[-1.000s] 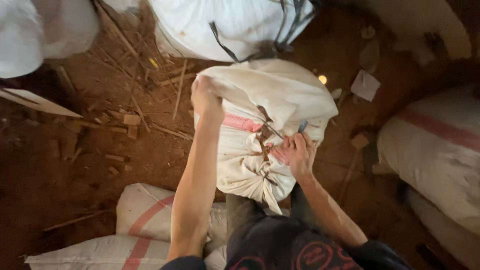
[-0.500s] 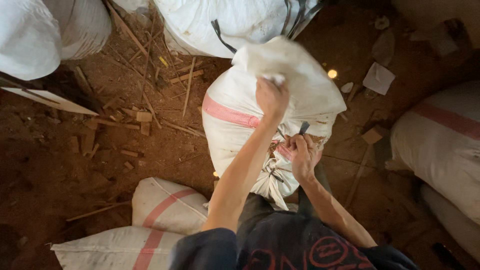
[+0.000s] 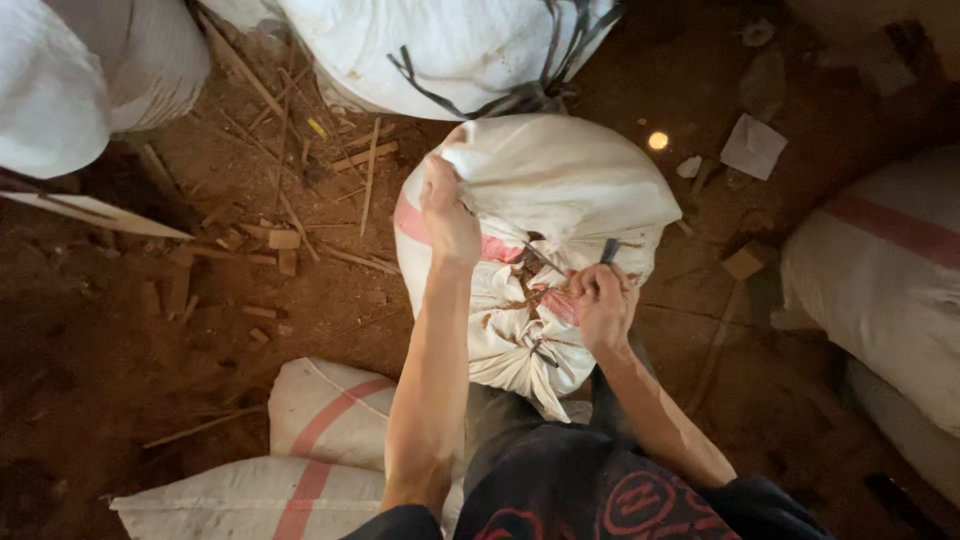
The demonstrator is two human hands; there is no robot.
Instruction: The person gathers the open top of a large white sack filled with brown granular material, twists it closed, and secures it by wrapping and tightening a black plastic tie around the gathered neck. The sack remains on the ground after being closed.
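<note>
left arm: stretched forward from the body, forearm bare, wrist bent over the sack's top edge.
left hand (image 3: 447, 215): fist closed on a fold of the white woven sack with a pink stripe (image 3: 560, 190), gripping fabric at its upper left side.
right arm: bent at the elbow, forearm angled up to the sack's gathered mouth.
right hand (image 3: 601, 300): curled tight around a small dark tool (image 3: 608, 250) whose tip sticks up above the knuckles; can't tell what kind of tool. Hand presses against the bunched opening.
sack position: standing on the dirt floor (image 3: 100, 330) directly in front of the person's knees, centre of view, mouth turned toward the person, brown fibrous stuff (image 3: 525, 285) showing at the opening, dark tie (image 3: 545, 353) hanging at the bunched fabric below.
sack count: held sack 1; flat white sacks with red stripes (image 3: 330, 420) lying at lower left 2; large white bag with dark straps (image 3: 450, 50) behind 1; white bag (image 3: 80, 80) at top left 1; striped white sack (image 3: 880, 270) at right edge 1.
floor litter: many thin wood splinters and offcuts (image 3: 285, 240) left of the held sack, too many to count; pale flat scrap (image 3: 752, 146) to upper right 1; small bright light spot (image 3: 657, 141) 1.
clothing: dark garment with red print (image 3: 620, 500) at bottom of view.
</note>
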